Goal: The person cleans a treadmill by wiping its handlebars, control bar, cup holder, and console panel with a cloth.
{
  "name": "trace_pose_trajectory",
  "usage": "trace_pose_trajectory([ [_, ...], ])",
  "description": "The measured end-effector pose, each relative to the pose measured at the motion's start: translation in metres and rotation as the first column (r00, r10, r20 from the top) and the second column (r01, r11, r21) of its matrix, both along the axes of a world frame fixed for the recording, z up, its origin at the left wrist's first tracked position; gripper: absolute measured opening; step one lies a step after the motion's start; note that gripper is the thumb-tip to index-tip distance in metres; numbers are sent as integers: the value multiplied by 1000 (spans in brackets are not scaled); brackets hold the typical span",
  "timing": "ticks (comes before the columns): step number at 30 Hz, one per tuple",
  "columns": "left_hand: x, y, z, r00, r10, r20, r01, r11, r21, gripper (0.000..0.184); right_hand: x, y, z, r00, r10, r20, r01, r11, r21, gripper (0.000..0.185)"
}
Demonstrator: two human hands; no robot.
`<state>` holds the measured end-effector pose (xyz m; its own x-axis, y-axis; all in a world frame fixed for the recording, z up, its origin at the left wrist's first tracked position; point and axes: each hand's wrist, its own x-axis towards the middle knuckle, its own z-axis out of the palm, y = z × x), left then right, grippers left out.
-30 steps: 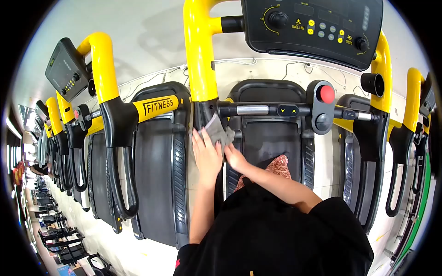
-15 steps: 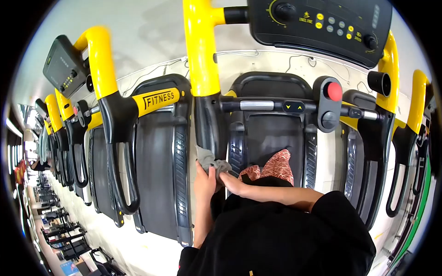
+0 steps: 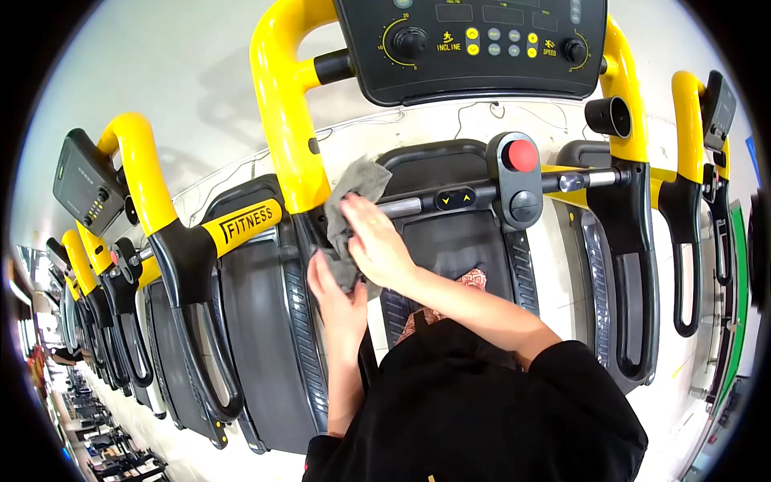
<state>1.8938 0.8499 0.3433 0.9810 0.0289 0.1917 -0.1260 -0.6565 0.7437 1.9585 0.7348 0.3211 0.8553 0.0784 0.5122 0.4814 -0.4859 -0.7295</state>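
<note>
A grey cloth (image 3: 365, 178) lies bunched against the black handrail (image 3: 312, 233) at the left side of the treadmill, below its yellow upright (image 3: 293, 145). My right hand (image 3: 377, 249) presses on the upper part of the cloth, close to where the grip bar (image 3: 397, 207) joins the handrail. Lower down, my left hand (image 3: 337, 305) closes its fingers and thumb round the bottom end of the cloth. Much of the handrail is hidden behind the cloth and both hands.
The console (image 3: 482, 56) with knobs and buttons spans the top. A red stop button (image 3: 522, 156) sits on the grip bar. Beneath me is the running belt (image 3: 450, 245). Another treadmill (image 3: 261, 321) stands on the left, and more line both sides. Cables lie along the wall.
My right hand has moved up along the handrail, and the cloth has spread upward with it. My left hand has shifted slightly left. The view has turned, bringing more of the console into sight.
</note>
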Motion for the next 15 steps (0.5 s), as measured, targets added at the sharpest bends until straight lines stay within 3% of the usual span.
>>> trace_pose_trajectory([
  [3,3,-4,-23,988,-34,-150,17,993,-116,75,27,15,-63,998,54,-26,-59,852,-520,53],
  [4,4,-1,-30,998,-46,-39,50,992,119,73,30,14,-79,990,52,128,47,750,-660,54],
  [5,7,1,-30,995,-103,16,96,967,237,69,31,15,-78,975,38,217,125,717,-686,54],
  [7,13,3,-26,992,-124,32,106,938,331,62,28,21,-76,997,12,83,50,706,-707,54],
  [8,23,5,-31,983,-148,108,110,947,301,56,27,19,-75,991,16,134,92,646,-758,56],
  [11,52,-1,-35,972,-197,124,159,952,262,52,26,15,-68,999,43,-21,-40,503,-863,62],
  [13,67,-15,-41,985,-166,54,143,946,292,52,19,19,-62,999,-14,-45,-39,306,-951,66],
  [15,86,-39,-55,997,-39,73,10,933,360,62,26,21,-63,999,-50,-15,7,413,-911,69],
])
